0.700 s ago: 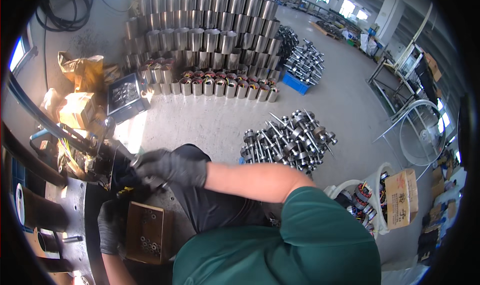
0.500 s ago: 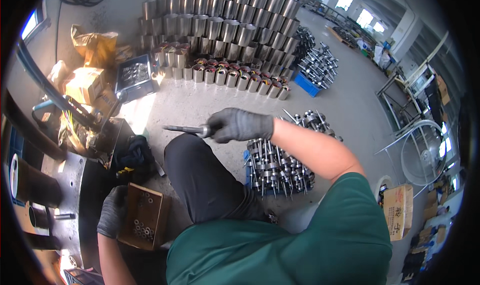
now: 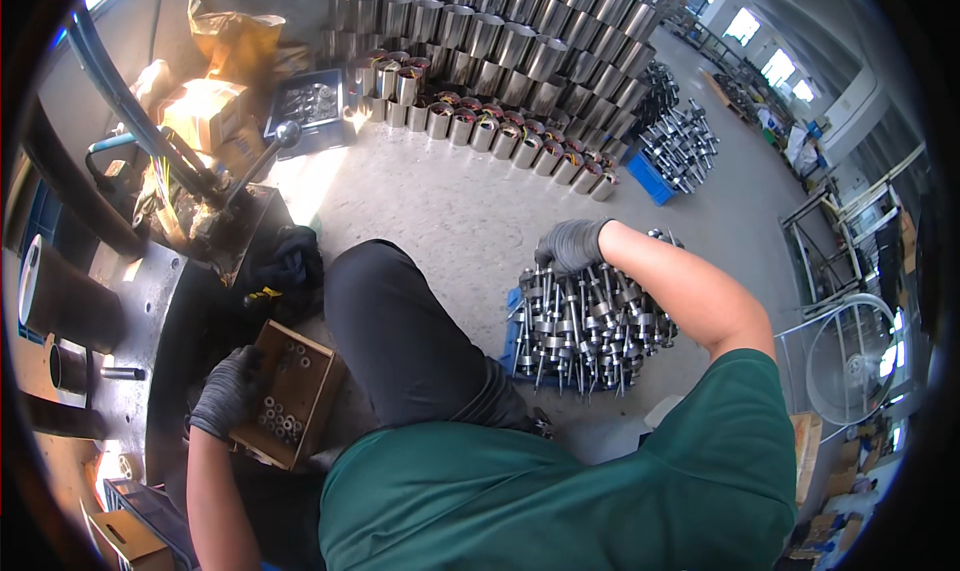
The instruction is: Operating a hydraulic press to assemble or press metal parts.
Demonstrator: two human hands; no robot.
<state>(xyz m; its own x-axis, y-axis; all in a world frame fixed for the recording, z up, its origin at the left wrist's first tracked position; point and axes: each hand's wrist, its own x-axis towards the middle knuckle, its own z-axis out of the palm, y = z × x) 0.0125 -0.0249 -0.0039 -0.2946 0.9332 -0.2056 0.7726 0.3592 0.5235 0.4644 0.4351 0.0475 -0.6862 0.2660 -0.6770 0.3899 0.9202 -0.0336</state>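
Observation:
My right hand [image 3: 572,247], in a grey glove, is at the far edge of a heap of metal motor shafts [image 3: 590,326] with round collars. Its fingers curl down, closed around a shaft among the others; the fingertips partly hide it. The heap fills a blue crate [image 3: 512,346]. On the left, my gloved left hand [image 3: 226,393] is closed on the near-left wall of a shallow brown box [image 3: 318,399]. Small metal rings [image 3: 280,421] lie in that box, several at its lower end and a few at its upper end.
A black machine table [image 3: 165,341] with a thick pipe [image 3: 70,291] stands at left. Its lever [image 3: 262,161] ends in a ball knob. Stacked metal cylinders [image 3: 510,51] line the back. Another blue crate [image 3: 652,179] of shafts stands beyond. A wire fan [image 3: 850,356] is at right.
My right hand has moved right with the shaft, from above my knee to the heap. The left hand stays at the box. The whole view has shifted.

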